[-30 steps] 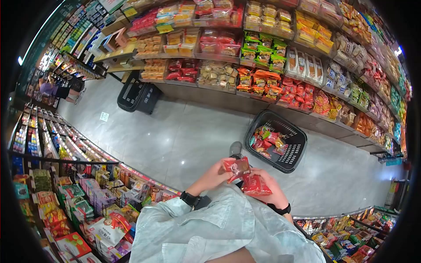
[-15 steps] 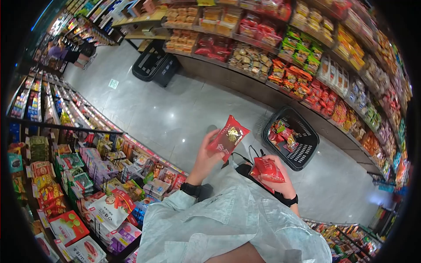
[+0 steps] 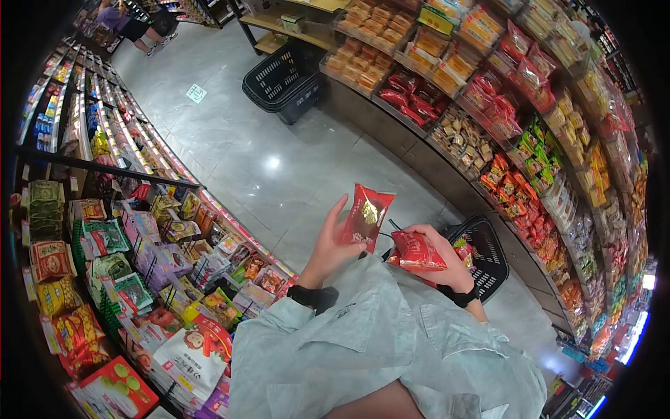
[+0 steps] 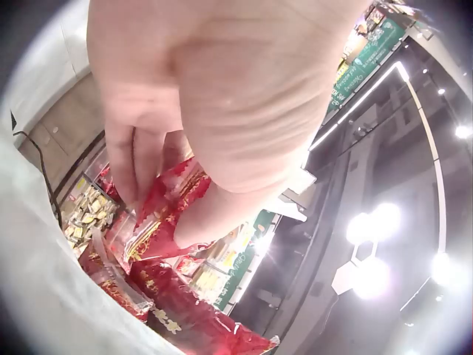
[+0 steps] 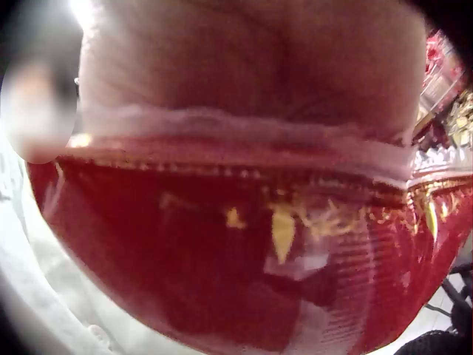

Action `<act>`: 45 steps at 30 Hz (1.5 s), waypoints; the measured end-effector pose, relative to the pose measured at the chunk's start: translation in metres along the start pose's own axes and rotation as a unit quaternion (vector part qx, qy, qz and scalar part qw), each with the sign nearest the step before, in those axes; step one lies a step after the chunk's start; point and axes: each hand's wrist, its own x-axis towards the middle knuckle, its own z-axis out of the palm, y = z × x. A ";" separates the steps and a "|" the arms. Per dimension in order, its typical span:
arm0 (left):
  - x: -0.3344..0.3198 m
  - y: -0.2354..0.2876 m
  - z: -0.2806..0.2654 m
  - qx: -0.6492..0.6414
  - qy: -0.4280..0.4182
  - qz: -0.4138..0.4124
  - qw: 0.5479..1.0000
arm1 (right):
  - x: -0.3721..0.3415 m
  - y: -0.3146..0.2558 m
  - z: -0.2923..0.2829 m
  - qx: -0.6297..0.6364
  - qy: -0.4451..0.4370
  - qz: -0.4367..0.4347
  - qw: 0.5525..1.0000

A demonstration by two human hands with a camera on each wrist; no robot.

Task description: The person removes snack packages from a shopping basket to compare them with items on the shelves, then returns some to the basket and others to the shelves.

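Note:
My left hand (image 3: pixel 326 244) pinches a red snack packet (image 3: pixel 368 215) by its lower left side, thumb in front. The packet stands nearly upright, its gold print and dark see-through middle facing me. In the left wrist view, the thumb presses that packet (image 4: pixel 166 211) against the fingers, and more red packaging (image 4: pixel 192 310) shows below. My right hand (image 3: pixel 450 262) holds a puffed red packet (image 3: pixel 417 251) close to my body, just right of the first one. Its red wrapper (image 5: pixel 192 251) with gold print fills much of the right wrist view, which hides the fingertips.
A black shopping basket (image 3: pixel 494 244) with packets in it stands on the floor beyond my right hand. More black baskets (image 3: pixel 285 82) stand by the shelf end. Snack shelves (image 3: pixel 447 136) line the right side, packed display racks (image 3: pixel 139 258) the left. Another person (image 3: pixel 136 26) stands far left.
The left hand has raised its packet from beside the right hand's packet and turned it upright. The head view has swung, so shelves and baskets shift rightward. Both hands keep their packets.

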 end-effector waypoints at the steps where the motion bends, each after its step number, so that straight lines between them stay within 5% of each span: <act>1: 0.005 0.002 -0.008 -0.002 -0.010 0.007 1.000 | 0.015 -0.005 0.001 -0.005 -0.014 -0.011 1.000; 8: 0.054 -0.007 -0.045 0.077 -0.067 0.014 0.995 | 0.087 -0.012 -0.007 -0.101 -0.088 -0.055 0.989; 11: 0.081 0.012 -0.044 0.020 -0.065 -0.045 0.997 | 0.113 -0.017 -0.025 -0.104 -0.112 -0.036 0.988; 18: 0.181 0.037 -0.035 0.044 0.052 -0.072 0.995 | 0.189 -0.005 -0.097 -0.095 -0.093 -0.032 0.991; 24: 0.301 0.051 -0.040 0.086 0.068 -0.087 0.990 | 0.232 0.020 -0.182 -0.059 0.049 -0.090 0.993; 28: 0.390 0.061 -0.037 0.292 0.008 -0.144 0.945 | 0.210 0.041 -0.225 -0.020 0.228 0.017 0.973; 31: 0.469 0.035 -0.066 0.554 -0.123 -0.005 0.823 | 0.175 0.058 -0.230 0.039 0.387 0.059 0.919; 32: 0.497 0.033 -0.067 0.555 -0.167 -0.041 0.814 | 0.161 0.069 -0.222 0.072 0.444 0.085 0.889; 35: 0.579 0.001 -0.086 0.610 -0.289 0.029 0.737 | 0.123 0.090 -0.192 0.032 0.588 0.133 0.797; 38: 0.644 -0.024 -0.082 0.642 -0.390 0.019 0.660 | 0.082 0.141 -0.113 0.141 0.716 0.259 0.633; 40: 0.677 -0.043 -0.075 0.677 -0.466 0.005 0.570 | 0.098 0.131 -0.066 0.174 0.789 0.252 0.532; 43: 0.713 -0.072 -0.082 0.716 -0.532 -0.032 0.450 | 0.132 0.129 0.033 0.167 0.818 0.389 0.390; 45: 0.724 -0.078 -0.080 0.739 -0.543 -0.074 0.392 | 0.160 0.144 0.123 0.194 0.859 0.316 0.354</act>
